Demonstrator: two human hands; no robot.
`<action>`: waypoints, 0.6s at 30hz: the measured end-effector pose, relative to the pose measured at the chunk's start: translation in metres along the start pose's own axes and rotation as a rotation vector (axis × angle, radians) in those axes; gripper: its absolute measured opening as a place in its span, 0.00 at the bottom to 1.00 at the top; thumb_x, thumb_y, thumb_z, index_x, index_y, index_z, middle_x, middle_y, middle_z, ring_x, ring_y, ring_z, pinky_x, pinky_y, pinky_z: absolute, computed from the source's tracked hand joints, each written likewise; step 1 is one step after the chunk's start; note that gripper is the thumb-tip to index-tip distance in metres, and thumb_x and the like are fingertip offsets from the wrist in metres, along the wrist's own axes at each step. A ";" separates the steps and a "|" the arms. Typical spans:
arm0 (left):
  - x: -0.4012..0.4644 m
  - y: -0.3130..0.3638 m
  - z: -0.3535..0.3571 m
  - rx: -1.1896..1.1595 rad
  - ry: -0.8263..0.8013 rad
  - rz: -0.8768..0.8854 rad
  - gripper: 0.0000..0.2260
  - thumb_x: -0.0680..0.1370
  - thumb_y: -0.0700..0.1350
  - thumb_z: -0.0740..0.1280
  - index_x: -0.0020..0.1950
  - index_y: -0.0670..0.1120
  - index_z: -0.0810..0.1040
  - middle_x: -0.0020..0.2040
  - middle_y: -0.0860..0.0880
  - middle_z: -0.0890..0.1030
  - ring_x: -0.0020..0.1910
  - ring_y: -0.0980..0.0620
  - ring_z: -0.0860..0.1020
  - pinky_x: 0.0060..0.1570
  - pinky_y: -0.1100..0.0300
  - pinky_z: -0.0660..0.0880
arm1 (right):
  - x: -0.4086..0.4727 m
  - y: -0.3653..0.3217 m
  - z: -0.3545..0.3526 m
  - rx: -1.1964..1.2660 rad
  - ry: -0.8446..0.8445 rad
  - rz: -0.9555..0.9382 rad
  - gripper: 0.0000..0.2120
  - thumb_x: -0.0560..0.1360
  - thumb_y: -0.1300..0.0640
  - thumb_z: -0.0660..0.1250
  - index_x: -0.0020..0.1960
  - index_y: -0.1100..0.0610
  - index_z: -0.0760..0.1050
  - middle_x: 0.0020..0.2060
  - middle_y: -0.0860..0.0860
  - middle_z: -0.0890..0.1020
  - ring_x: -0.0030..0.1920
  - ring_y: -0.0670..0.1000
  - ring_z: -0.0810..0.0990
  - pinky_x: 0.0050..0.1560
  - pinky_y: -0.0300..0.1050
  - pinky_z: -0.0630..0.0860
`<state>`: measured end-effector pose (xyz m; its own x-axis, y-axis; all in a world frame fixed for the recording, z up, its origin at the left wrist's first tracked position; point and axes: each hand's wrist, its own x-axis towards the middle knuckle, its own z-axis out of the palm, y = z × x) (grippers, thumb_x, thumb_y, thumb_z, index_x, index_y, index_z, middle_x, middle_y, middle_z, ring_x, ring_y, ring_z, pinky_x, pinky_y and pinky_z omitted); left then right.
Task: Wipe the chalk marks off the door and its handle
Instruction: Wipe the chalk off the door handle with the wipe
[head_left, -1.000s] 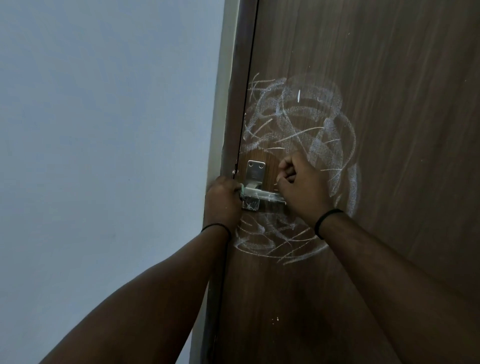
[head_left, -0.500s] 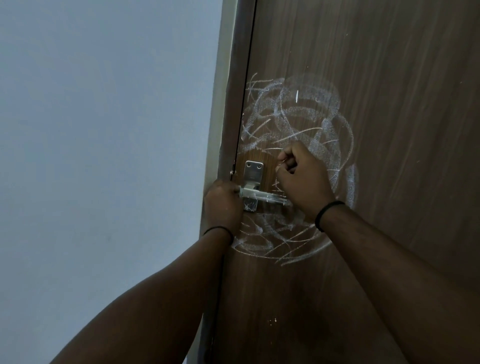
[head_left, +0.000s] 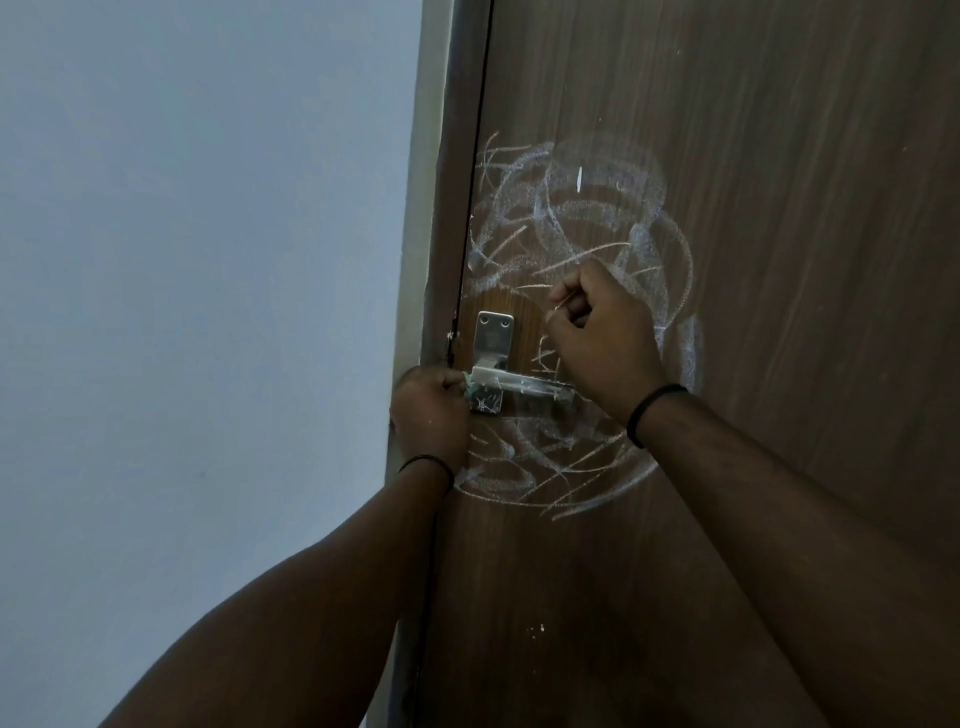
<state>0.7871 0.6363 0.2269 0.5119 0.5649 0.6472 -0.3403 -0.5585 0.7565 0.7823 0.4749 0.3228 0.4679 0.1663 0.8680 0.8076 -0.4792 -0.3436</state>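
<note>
Head view showed a brown wooden door (head_left: 779, 260) scribbled with white chalk marks (head_left: 582, 218) looping above and below a metal handle (head_left: 519, 385), which sat near the door's left edge beside the frame (head_left: 447, 208) and a pale wall (head_left: 208, 260). Chalk also streaked the handle's bar and its lower plate. The left hand (head_left: 428, 410) was curled at the handle's left end, gripping a small pale greenish bit of cloth (head_left: 469, 385) pressed against the metal; most of the cloth was hidden in the fist. The right hand (head_left: 602, 332) was held against the door just above the bar's right end, fingers curled into a loose fist; whether it pinched anything could not be told. Each wrist wore a thin black band (head_left: 652, 410)
</note>
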 end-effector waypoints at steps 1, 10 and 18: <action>-0.001 -0.001 -0.001 0.000 -0.016 -0.009 0.07 0.76 0.38 0.69 0.48 0.45 0.87 0.47 0.48 0.85 0.43 0.54 0.78 0.43 0.65 0.72 | -0.001 -0.001 0.001 0.006 0.004 -0.004 0.07 0.75 0.63 0.64 0.47 0.52 0.73 0.35 0.45 0.76 0.35 0.43 0.75 0.37 0.42 0.78; -0.019 0.000 0.011 -0.150 -0.055 -0.432 0.07 0.73 0.37 0.68 0.44 0.43 0.87 0.40 0.44 0.86 0.40 0.47 0.83 0.37 0.58 0.80 | -0.017 0.001 -0.008 -0.008 -0.037 0.071 0.08 0.75 0.64 0.64 0.46 0.52 0.73 0.34 0.47 0.77 0.35 0.43 0.75 0.36 0.37 0.74; -0.017 0.002 0.027 -0.395 -0.027 -0.805 0.04 0.69 0.38 0.71 0.41 0.40 0.85 0.34 0.47 0.85 0.36 0.46 0.84 0.38 0.53 0.82 | -0.035 0.006 -0.035 -0.055 -0.049 0.082 0.08 0.75 0.64 0.64 0.46 0.50 0.73 0.35 0.47 0.78 0.35 0.45 0.76 0.35 0.35 0.74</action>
<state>0.7987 0.6093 0.2143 0.7296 0.6777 -0.0920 -0.1139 0.2531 0.9607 0.7582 0.4356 0.3030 0.5500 0.1659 0.8185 0.7453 -0.5396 -0.3915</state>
